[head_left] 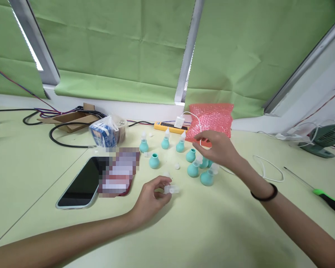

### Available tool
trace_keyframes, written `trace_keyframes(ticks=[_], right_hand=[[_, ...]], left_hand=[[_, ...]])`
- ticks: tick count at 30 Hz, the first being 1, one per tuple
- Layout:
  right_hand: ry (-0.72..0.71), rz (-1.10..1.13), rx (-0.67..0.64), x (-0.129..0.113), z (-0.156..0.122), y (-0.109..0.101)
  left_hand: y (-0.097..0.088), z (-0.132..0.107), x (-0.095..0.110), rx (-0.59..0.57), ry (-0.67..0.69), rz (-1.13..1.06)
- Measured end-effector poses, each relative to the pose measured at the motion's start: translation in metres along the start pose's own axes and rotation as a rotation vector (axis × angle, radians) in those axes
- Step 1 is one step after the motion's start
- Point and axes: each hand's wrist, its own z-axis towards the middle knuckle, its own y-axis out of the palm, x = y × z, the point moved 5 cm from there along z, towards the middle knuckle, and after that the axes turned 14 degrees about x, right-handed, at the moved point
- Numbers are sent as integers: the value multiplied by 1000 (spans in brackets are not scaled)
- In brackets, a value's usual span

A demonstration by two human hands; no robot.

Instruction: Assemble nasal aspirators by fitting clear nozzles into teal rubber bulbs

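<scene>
My left hand (152, 197), low in front of me, pinches a small clear plastic nozzle (171, 189) between thumb and fingers. My right hand (216, 149) hovers over the group of teal squeeze bulbs, its thumb and forefinger apart with nothing visible between them. Below it are an open-necked bulb (190, 155) and two bulbs with clear tips, one teal bulb (193, 169) and another teal bulb (207, 178). Others behind these are partly hidden. An open-necked bulb (154, 161) stands farther left. Behind it is a row of tipped bulbs (165, 143). A small white piece (177, 166) lies among them.
Two phones, a dark-screened phone (80, 184) and a lit phone (121, 173), lie left. Behind are a plastic-wrapped packet (104, 131), a yellow power strip (169, 128) and a pink bubble-wrap bag (212, 119). A screwdriver (321, 193) and a green fan (328, 139) are right.
</scene>
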Motion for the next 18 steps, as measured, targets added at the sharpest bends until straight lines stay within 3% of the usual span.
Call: trace_keyframes(ticks=[4, 9, 13, 18], right_hand=[[140, -117, -427, 47, 16, 37], [63, -19, -678, 58, 10, 67], [-15, 19, -707, 50, 5, 71], [-59, -100, -498, 32, 17, 44]], left_hand=[[1, 0, -1, -23, -8, 1], [3, 1, -2, -42, -33, -6], [3, 1, -1, -57, -39, -37], [0, 1, 2, -17, -37, -55]])
